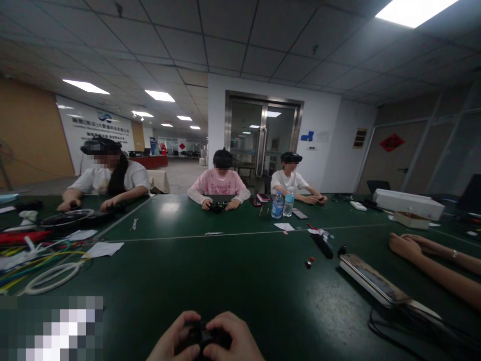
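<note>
At the bottom middle of the head view, both my hands are closed round a small dark black object. My left hand grips its left side, thumb on the near face and fingers curled over the far edge. On its right side, my right hand does the same, with the thumb low and the index finger across the top. The fingers cover most of the object, and its exact kind cannot be made out. Under my hands is the dark green tabletop.
A small black-and-red piece lies ahead to the right, near a phone on a white box and black cables. Coloured cables spread at left. Two bottles stand farther back. Several people sit around; another person's hands rest at right.
</note>
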The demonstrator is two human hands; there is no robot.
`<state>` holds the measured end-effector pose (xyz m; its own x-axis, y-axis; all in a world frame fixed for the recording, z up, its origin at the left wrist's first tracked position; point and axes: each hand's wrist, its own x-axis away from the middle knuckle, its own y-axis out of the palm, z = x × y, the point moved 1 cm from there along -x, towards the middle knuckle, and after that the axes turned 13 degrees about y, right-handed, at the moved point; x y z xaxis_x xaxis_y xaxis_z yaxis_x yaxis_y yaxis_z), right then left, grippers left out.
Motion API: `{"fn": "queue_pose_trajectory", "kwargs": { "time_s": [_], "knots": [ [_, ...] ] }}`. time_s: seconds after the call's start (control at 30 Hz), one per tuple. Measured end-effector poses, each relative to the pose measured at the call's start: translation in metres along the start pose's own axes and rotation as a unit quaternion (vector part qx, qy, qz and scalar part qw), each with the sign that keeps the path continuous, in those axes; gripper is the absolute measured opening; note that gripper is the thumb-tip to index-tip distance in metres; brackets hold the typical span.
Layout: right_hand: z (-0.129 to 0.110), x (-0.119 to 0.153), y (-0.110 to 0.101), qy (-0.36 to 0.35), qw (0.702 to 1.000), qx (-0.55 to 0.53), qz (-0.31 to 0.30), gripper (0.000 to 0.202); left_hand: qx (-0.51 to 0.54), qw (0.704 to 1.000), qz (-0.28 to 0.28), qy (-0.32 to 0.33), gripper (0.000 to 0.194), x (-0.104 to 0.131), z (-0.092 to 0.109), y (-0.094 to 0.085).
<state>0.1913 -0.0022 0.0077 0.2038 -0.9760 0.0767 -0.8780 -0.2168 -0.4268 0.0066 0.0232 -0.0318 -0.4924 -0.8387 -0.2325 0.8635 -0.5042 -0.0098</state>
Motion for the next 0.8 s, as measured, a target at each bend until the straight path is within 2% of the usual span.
{"fn": "queue_pose_trajectory", "kwargs": {
  "time_s": [0.1,0.27,0.37,0.57,0.8],
  "knots": [
    [0.001,-0.001,0.002,-0.013,0.999,0.029,0.019,0.028,-0.007,1.0,-0.025,0.012,0.052,-0.001,0.004,0.002],
    [0.0,0.003,0.003,-0.038,0.998,0.027,0.044,0.025,-0.032,0.999,-0.012,0.021,0.047,-0.002,0.019,0.007],
    [-0.002,0.005,0.002,-0.039,0.998,-0.001,0.059,0.02,-0.025,1.0,-0.014,0.012,0.053,-0.004,0.025,0.009],
    [-0.003,0.0,0.003,-0.028,0.998,-0.016,0.063,0.018,0.002,1.0,-0.003,0.005,0.051,-0.011,0.022,0.009],
    [-0.001,-0.005,-0.001,-0.012,0.999,-0.016,0.03,0.017,0.025,0.999,-0.021,0.023,0.049,-0.015,0.01,0.01]
  ]
}}
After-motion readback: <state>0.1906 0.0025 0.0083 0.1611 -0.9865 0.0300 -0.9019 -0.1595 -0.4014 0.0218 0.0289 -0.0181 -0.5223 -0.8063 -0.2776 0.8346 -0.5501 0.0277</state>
